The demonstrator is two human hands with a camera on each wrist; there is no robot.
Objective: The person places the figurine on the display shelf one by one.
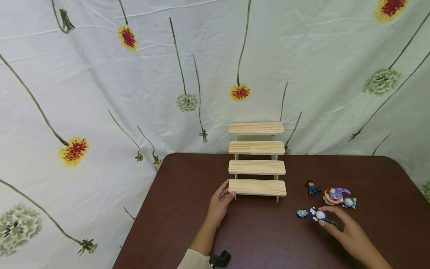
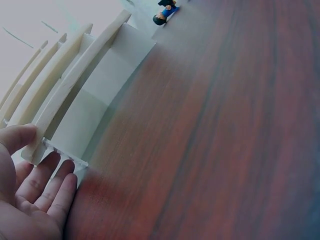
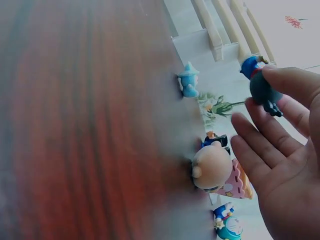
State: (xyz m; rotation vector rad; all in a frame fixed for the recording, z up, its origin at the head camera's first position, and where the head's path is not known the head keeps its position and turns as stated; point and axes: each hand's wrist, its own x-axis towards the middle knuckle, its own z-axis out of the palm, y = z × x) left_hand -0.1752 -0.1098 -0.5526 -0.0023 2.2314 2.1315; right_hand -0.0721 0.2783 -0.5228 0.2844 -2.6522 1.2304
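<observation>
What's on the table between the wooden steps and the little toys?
Nothing: in the head view, only bare brown table separates the wooden steps from the toy figures.

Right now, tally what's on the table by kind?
Wooden four-step riser: 1
Toy figures: 5 (dark-haired, purple, teal, small light-blue, and one pinched by the right hand)
Total: 6
</observation>
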